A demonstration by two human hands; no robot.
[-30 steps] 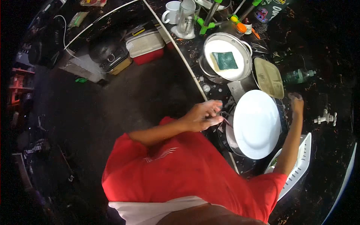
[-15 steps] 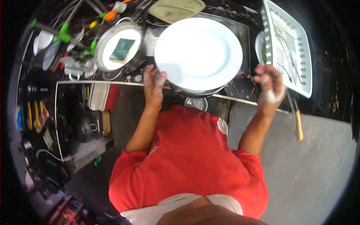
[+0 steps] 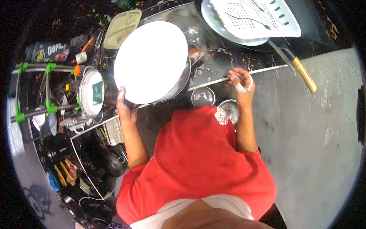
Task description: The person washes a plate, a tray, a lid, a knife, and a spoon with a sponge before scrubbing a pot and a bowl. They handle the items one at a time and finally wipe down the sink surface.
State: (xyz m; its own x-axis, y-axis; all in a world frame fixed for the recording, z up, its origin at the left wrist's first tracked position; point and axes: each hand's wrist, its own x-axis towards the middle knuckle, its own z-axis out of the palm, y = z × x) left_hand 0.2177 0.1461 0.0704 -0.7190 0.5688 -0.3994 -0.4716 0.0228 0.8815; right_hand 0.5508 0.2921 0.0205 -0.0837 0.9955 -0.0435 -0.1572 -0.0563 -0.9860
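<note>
A big white plate [image 3: 152,61] lies tilted over a grey metal pot or basin [image 3: 180,86] at the counter's front edge. My left hand [image 3: 126,112] is at the plate's lower left rim, its thumb up against the edge and its other fingers mostly hidden beneath. Foam whitens that thumb. Over the front edge, right of the plate, my right hand [image 3: 243,82] is half curled with fingers apart. Foam covers part of it, and I see nothing in it.
Left of the plate, a green scrubbing sponge [image 3: 98,93] sits on a pale surface in a pot [image 3: 86,107]. A divided tray [image 3: 121,30] lies behind. At back right are a white basket [image 3: 284,28], a bowl [image 3: 213,23] and a yellow-handled tool [image 3: 304,74] jutting past the edge.
The view has swung right. The plate has tilted and now sits further left in view. My left hand has come to its rim, while my right hand is farther from the basket.
</note>
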